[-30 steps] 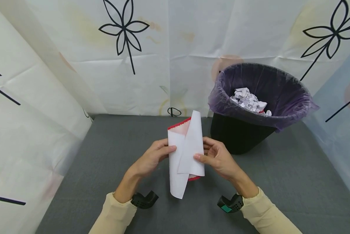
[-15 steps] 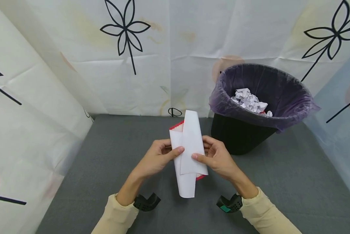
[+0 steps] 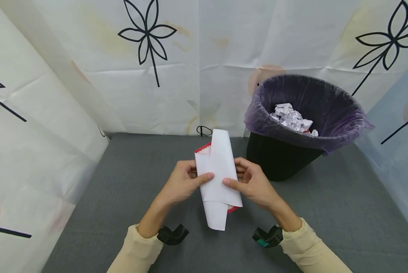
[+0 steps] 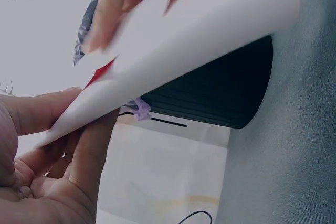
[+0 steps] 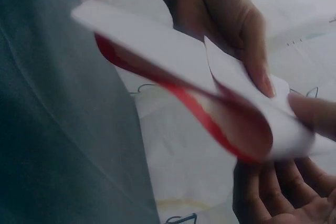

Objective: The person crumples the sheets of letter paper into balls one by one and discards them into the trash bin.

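A sheet of paper (image 3: 219, 170), white outside with a red border on its inner face, is folded over on itself in loose overlapping flaps. My left hand (image 3: 181, 184) pinches its left side, thumb on top and fingers behind. On the opposite side my right hand (image 3: 255, 184) pinches it the same way. In the left wrist view the paper (image 4: 173, 40) slants across, its edge between thumb and fingers. The right wrist view looks into the rolled end of the paper (image 5: 231, 103), where the red border curves round a hollow.
A black bin (image 3: 279, 159) with a purple liner (image 3: 340, 132) stands at the back right, close beyond my right hand. Crumpled white paper (image 3: 290, 117) lies inside it. Grey cloth (image 3: 132, 163) covers the table, and a patterned white curtain (image 3: 176, 102) hangs behind.
The upper flap has swung left and lies further over the lower layer, so less of the red-edged inner face shows. My left thumb has moved right onto the flap.
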Demonstrator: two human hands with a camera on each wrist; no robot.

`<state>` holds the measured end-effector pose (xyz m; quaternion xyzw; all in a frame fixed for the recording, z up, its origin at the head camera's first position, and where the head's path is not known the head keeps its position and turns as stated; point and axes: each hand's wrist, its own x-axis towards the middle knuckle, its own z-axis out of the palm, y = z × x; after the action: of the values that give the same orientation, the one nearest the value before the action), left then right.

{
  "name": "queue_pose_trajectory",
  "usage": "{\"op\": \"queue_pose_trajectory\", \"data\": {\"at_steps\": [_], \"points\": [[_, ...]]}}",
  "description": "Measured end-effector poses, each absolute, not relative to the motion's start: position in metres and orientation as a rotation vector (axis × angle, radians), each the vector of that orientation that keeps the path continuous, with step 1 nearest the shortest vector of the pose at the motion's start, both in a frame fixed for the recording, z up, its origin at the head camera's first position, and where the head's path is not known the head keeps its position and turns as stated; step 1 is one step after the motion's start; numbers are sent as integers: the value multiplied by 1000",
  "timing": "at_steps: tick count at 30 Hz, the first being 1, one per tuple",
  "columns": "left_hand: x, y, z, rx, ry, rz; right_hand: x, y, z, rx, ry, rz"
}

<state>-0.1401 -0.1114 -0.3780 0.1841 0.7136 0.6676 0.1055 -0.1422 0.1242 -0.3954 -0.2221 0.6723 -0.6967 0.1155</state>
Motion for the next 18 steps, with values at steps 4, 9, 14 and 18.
{"op": "queue_pose_trajectory", "data": {"at_steps": [4,9,14,18], "points": [[-142,-113,-380,521,2061,1986,-145,128,-394,-668,1936,-2028],[-143,-113,-383,532,2011,1936,-146,128,-391,-632,2022,-2053],[-141,-114,-382,561,1930,1879,-148,129,-390,-571,2071,-2094],[-143,-116,-384,560,1917,1927,-148,132,-390,-607,2016,-2082]]}}
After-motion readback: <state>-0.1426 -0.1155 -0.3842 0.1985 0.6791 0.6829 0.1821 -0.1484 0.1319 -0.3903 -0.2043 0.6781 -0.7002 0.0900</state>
